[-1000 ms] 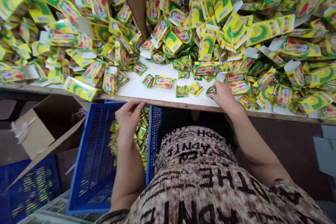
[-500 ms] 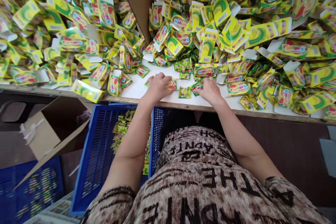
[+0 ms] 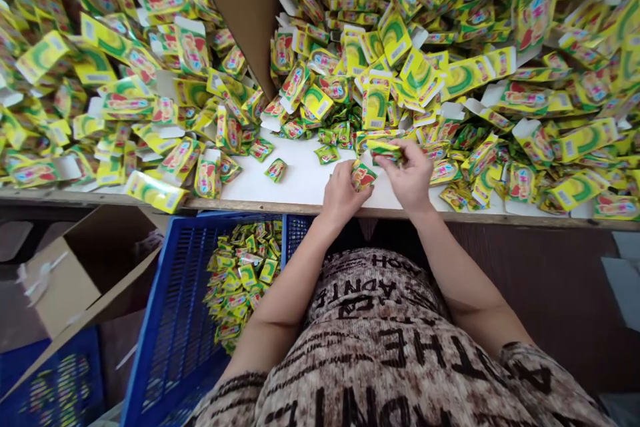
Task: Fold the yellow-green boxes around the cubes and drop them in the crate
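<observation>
Near the front edge of the white table, my left hand (image 3: 345, 195) is closed around a small candy box (image 3: 363, 177), printed green and red. A white flap stands open at the box's top. My right hand (image 3: 411, 177), just beside it, pinches a small yellow-green candy packet (image 3: 383, 149) between thumb and fingers; how many packets are in the pinch is hidden. A loose green sachet (image 3: 329, 154) lies behind my left hand, and another sachet (image 3: 276, 170) rests alone to the left. More sachets (image 3: 343, 133) sit at the foot of the box heap.
Heaps of yellow candy boxes (image 3: 375, 103) cover the table's back and both sides. A brown cardboard divider (image 3: 245, 13) splits them. Below the edge at left stands a blue crate (image 3: 165, 320) with filled boxes (image 3: 245, 273). An open carton (image 3: 75, 273) is farther left.
My left hand has moved right and now grips an open box. My right hand has lifted a packet from the table. The hands have come close together. The view has shifted slightly.
</observation>
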Tool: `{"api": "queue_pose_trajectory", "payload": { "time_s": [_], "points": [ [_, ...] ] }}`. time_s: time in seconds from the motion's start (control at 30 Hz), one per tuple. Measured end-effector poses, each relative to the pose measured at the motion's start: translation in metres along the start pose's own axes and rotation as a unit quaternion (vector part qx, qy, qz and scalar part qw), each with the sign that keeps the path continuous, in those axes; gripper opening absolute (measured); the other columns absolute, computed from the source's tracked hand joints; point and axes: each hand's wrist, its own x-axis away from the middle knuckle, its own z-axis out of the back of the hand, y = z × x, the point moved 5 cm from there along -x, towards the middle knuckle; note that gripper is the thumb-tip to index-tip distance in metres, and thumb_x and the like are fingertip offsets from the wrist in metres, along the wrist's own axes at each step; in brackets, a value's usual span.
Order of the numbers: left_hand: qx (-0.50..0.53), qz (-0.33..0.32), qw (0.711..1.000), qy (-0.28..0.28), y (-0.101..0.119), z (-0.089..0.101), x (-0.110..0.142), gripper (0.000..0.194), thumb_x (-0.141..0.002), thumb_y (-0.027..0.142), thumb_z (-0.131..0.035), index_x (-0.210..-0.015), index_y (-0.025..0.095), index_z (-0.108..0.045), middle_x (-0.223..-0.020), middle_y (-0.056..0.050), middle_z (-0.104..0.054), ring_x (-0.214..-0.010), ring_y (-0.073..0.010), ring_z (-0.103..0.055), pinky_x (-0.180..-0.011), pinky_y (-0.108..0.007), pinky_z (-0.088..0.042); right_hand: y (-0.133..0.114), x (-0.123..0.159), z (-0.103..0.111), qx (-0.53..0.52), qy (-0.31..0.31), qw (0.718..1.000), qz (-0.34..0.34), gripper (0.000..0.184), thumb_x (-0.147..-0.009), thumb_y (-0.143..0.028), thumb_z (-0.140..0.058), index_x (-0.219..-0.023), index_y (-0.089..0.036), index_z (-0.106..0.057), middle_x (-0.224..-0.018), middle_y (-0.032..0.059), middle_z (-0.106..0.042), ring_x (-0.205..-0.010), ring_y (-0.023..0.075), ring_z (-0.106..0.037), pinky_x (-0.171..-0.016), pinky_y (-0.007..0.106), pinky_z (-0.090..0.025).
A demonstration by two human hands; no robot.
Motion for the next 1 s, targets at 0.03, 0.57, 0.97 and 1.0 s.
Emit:
{"api": "queue_pose_trajectory", "payload": {
  "time_s": [0.03, 0.57, 0.97, 1.0],
  "points": [
    [0.004, -0.001, 1.000, 0.011, 0.004, -0.006, 0.000, 0.053, -0.071, 0.026, -0.078, -0.118, 0.020, -0.054, -0.113, -0.011, -0.063, -0.109, -0.0296, -0.061, -0.092, -0.042, -0.050, -0.002, 0.001, 0.000, 0.038, -0.010, 0.999, 0.012, 0.022, -0.082, -0.031, -0.070, -0.102, -0.024, -0.067, -0.103, 0.0054, -0.072, -0.098, 0.0244, -0.066, -0.092, 0.040, -0.053],
    [0.348, 0.077, 0.926, -0.128, 0.010, -0.045, 0.010, 0.035, -0.076, 0.040, -0.077, -0.090, 0.019, -0.054, -0.080, 0.002, -0.058, -0.078, -0.0147, -0.055, -0.074, -0.027, -0.044, -0.028, -0.024, 0.022, 0.206, -0.357, 0.910, 0.041, 0.027, -0.081, -0.017, -0.067, -0.108, -0.019, -0.071, -0.099, 0.0059, -0.068, -0.088, 0.0211, -0.060, -0.078, 0.033, -0.044],
    [0.478, 0.105, 0.858, -0.157, 0.005, -0.053, 0.010, 0.049, -0.066, 0.045, -0.085, -0.102, 0.014, -0.071, -0.095, -0.004, -0.074, -0.092, -0.0206, -0.066, -0.090, -0.033, -0.049, 0.007, 0.000, 0.032, 0.058, -0.252, 0.965, 0.036, 0.021, -0.091, -0.038, -0.063, -0.094, -0.024, -0.078, -0.112, 0.0077, -0.070, -0.101, 0.0224, -0.063, -0.089, 0.042, -0.051],
    [0.477, 0.106, 0.858, -0.162, 0.005, -0.051, 0.010, 0.050, -0.068, 0.046, -0.084, -0.105, 0.015, -0.072, -0.100, -0.005, -0.074, -0.096, -0.0219, -0.066, -0.092, -0.035, -0.049, 0.013, 0.003, 0.037, 0.014, -0.201, 0.979, -0.022, 0.023, -0.088, -0.041, -0.067, -0.098, -0.023, -0.077, -0.103, 0.0068, -0.071, -0.087, 0.0194, -0.065, -0.078, 0.037, -0.054]
  ]
}}
